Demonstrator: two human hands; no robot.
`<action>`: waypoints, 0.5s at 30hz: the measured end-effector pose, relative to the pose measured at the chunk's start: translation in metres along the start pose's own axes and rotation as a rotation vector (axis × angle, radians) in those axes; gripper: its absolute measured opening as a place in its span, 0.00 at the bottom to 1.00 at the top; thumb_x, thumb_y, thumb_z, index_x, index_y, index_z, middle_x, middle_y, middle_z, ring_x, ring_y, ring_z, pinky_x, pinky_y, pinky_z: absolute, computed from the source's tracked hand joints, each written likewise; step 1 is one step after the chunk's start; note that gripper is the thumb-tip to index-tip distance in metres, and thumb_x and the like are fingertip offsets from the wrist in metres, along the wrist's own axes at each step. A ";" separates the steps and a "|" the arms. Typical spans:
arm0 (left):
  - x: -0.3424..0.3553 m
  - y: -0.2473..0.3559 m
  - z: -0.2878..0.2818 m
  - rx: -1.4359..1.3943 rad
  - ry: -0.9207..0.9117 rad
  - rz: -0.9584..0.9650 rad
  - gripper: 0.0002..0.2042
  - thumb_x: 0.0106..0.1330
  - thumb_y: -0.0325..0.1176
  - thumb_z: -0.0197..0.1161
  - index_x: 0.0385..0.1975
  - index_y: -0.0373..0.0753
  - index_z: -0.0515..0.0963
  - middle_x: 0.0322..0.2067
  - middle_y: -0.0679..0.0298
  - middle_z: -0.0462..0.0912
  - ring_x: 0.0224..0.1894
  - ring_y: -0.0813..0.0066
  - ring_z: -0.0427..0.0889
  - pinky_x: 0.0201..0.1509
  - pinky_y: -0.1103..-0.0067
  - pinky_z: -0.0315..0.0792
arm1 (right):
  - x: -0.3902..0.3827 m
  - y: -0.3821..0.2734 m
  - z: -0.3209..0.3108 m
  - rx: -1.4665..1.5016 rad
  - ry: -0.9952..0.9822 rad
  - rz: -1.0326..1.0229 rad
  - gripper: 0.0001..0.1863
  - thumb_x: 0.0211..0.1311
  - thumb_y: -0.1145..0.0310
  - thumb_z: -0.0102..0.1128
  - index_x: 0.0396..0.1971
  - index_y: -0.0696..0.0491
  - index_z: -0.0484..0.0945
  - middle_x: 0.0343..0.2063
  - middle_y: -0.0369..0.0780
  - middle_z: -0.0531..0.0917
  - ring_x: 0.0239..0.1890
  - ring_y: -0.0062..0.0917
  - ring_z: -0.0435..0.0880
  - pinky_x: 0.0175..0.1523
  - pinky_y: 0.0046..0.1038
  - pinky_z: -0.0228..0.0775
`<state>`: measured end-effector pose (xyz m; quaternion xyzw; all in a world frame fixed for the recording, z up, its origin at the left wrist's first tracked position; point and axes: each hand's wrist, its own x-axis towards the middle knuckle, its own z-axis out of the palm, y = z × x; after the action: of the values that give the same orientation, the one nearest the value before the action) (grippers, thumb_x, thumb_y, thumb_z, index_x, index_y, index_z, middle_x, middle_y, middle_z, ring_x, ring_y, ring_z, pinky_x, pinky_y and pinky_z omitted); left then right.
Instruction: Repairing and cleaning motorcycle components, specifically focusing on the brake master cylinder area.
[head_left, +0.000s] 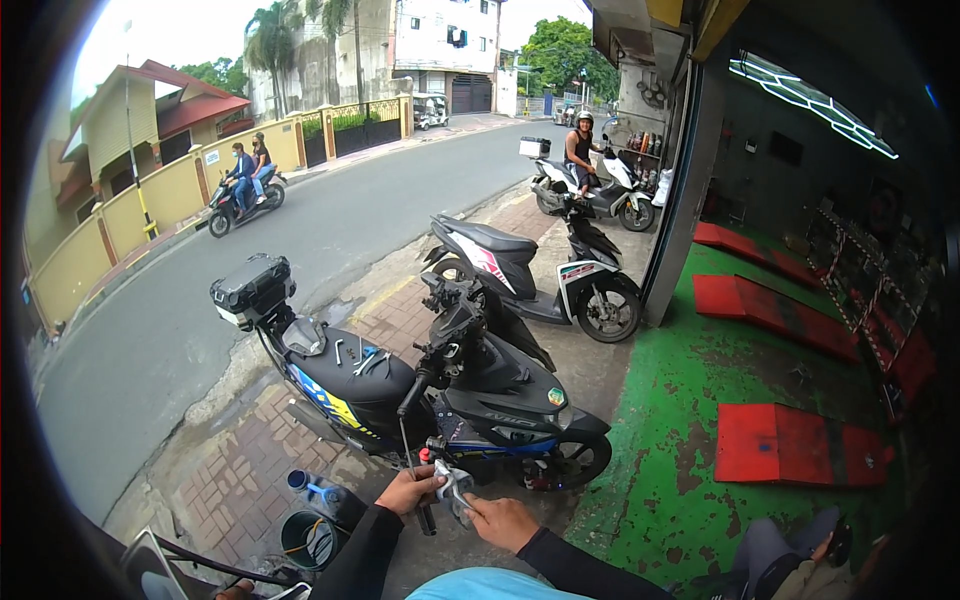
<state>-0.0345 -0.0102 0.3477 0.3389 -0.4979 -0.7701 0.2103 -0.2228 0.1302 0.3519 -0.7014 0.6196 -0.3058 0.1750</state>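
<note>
Part (452, 486), silvery with a see-through portion, kind not clear at this size, sits at lower centre between the two hands. Left hand (404, 490) grips its left side, thumb and fingers closing on it. Right hand (503, 524) has curled fingers and an extended thumb, pinching its lower right side. Small red piece (427, 456) shows just above the left fingertips; black bar end (428, 520) pokes out below, between the hands. All of this is beside the front of a black scooter (500, 412) parked on brick paving (235, 455).

Containers: dark open bucket (288, 552) on the ground, left of the left forearm, a thin orange-tan loop inside; other contents too dim to read. Blue-topped jug (338, 503) stands just behind it, contents hidden. Black top box (252, 288) on the scooter's tail, lid down. Several wrenches (366, 362) lie loose on the black seat (365, 388). Further right, red ramps (790, 445) on worn green floor (660, 440).
</note>
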 end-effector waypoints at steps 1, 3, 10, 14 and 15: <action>0.001 -0.003 0.000 -0.001 0.003 0.000 0.07 0.70 0.35 0.63 0.39 0.38 0.82 0.21 0.77 0.74 0.20 0.88 0.65 0.26 0.86 0.57 | 0.001 0.001 0.001 0.013 -0.012 -0.014 0.19 0.68 0.57 0.52 0.55 0.48 0.77 0.23 0.49 0.84 0.28 0.47 0.84 0.34 0.48 0.76; 0.004 -0.007 0.008 -0.033 0.181 0.024 0.08 0.70 0.34 0.63 0.40 0.37 0.81 0.24 0.77 0.74 0.21 0.90 0.64 0.26 0.87 0.58 | 0.005 0.001 -0.002 -0.004 -0.018 -0.017 0.19 0.68 0.57 0.52 0.55 0.48 0.77 0.23 0.49 0.84 0.28 0.47 0.84 0.34 0.48 0.76; 0.003 -0.001 0.028 0.172 0.431 0.185 0.10 0.69 0.35 0.62 0.32 0.35 0.85 0.19 0.76 0.75 0.16 0.89 0.65 0.22 0.84 0.57 | 0.007 -0.004 0.001 -0.021 -0.014 0.013 0.20 0.68 0.56 0.53 0.55 0.48 0.79 0.23 0.50 0.83 0.28 0.48 0.84 0.35 0.48 0.76; -0.001 0.003 0.032 -0.057 0.369 0.145 0.10 0.70 0.34 0.60 0.40 0.35 0.84 0.22 0.74 0.78 0.17 0.89 0.66 0.21 0.86 0.58 | 0.008 -0.015 -0.007 0.049 -0.022 0.102 0.20 0.68 0.56 0.54 0.55 0.49 0.79 0.25 0.50 0.84 0.31 0.48 0.84 0.36 0.47 0.76; 0.001 -0.001 0.030 -0.060 0.374 0.142 0.10 0.70 0.34 0.60 0.40 0.35 0.84 0.22 0.74 0.78 0.17 0.89 0.66 0.21 0.86 0.58 | 0.008 -0.017 -0.008 0.139 -0.036 0.147 0.20 0.67 0.56 0.55 0.55 0.49 0.79 0.26 0.51 0.84 0.32 0.48 0.84 0.37 0.46 0.75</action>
<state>-0.0567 0.0080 0.3549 0.4337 -0.4497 -0.6912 0.3631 -0.2145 0.1267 0.3701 -0.6456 0.6436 -0.3217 0.2560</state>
